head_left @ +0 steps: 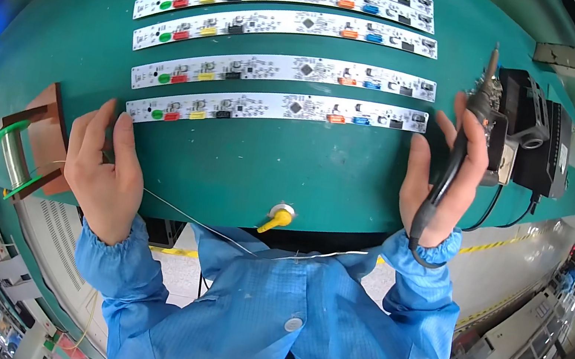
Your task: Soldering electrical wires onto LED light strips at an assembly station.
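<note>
Several long white circuit board strips (312,22) lie in slightly curved rows, carrying coloured components. My left hand (108,162) is at the left end of the nearest circuit board strip (261,109). Its thumb and forefinger tips are apart, beside the strip's corner; whether they touch it is unclear. My right hand (445,182) holds a soldering iron (448,171) against the palm, tip pointing away from me. The right thumb is next to that same strip's right end. Left of my left hand stands a solder wire spool (17,155) with green flanges, its thin wire running toward that hand.
The spool sits on a brown holder (50,134) at the green table's (249,181) left edge. A yellow plug (277,218) is at the front edge. Black boxes with cables (545,145) stand at the right, beside a soldering stand (495,130). A thin cord (219,232) crosses near my blue coat.
</note>
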{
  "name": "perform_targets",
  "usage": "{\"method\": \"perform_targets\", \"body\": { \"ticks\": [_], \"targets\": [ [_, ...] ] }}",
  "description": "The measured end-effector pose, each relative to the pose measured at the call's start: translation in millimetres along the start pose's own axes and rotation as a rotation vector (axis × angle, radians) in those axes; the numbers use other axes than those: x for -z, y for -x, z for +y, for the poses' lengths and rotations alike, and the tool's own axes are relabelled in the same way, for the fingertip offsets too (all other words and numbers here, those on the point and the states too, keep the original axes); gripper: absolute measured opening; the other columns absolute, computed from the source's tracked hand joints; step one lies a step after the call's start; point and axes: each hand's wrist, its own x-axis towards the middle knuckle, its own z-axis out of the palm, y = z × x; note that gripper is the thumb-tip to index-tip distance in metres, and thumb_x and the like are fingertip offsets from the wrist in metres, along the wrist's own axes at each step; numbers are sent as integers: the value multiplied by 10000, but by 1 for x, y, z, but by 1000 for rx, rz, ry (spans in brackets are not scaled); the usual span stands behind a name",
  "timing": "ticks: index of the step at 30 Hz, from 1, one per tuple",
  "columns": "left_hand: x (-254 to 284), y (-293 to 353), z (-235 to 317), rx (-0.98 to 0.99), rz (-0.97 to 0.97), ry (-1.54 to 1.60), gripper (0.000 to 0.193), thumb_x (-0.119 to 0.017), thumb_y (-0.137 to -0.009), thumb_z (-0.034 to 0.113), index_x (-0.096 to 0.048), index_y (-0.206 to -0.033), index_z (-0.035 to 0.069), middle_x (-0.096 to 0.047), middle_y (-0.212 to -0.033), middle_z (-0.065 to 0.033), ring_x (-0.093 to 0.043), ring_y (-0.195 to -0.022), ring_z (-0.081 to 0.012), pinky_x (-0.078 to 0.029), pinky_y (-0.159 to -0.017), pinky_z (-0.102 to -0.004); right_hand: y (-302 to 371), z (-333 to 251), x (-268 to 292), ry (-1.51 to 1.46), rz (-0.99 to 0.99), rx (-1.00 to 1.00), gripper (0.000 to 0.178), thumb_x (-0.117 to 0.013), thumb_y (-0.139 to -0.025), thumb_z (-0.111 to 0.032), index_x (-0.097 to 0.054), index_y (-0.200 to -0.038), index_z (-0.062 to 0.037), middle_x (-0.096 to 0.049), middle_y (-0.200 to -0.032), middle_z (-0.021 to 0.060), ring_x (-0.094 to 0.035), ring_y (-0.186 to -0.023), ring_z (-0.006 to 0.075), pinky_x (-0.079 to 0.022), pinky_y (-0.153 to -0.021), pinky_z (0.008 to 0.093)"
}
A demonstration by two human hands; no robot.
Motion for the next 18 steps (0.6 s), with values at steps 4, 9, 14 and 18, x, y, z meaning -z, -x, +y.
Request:
{"method": "perform_targets", "body": {
  "ticks": [4,9,14,18],
  "targets": [
    [-4,-7,7,3,-69,89,149,-603,-873,76,-646,-966,-32,-632,-885,-116,-611,-747,-205,-477,-648,-288,5,6,0,-42,48,26,565,-575,-773,162,-398,-1282,-8,-449,-1308,256,-487,-1213,331,-537,-855,385],
    [4,-4,4,8,-120,90,126,-613,-868,75,-643,-927,-32,-629,-798,-92,-594,-707,-160,-461,-616,-272,18,5,14,43,21,55,560,-618,-759,131,-417,-1264,-1,-514,-1251,276,-584,-1079,297,-539,-815,349],
    [6,-11,8,63,-157,123,133,-619,-867,95,-644,-913,-27,-639,-762,-88,-566,-670,-120,-459,-620,-249,68,20,54,137,211,65,435,-430,-953,-321,-472,-1186,44,-613,-949,234,-603,-866,315,-456,-843,441],
    [3,-15,0,142,-188,200,161,-622,-874,124,-649,-924,-27,-643,-749,-81,-556,-661,-101,-458,-612,-238,99,41,58,46,326,-17,440,-381,-958,-324,-515,-1153,47,-619,-911,223,-587,-832,296,-444,-831,430]
  ]
}}
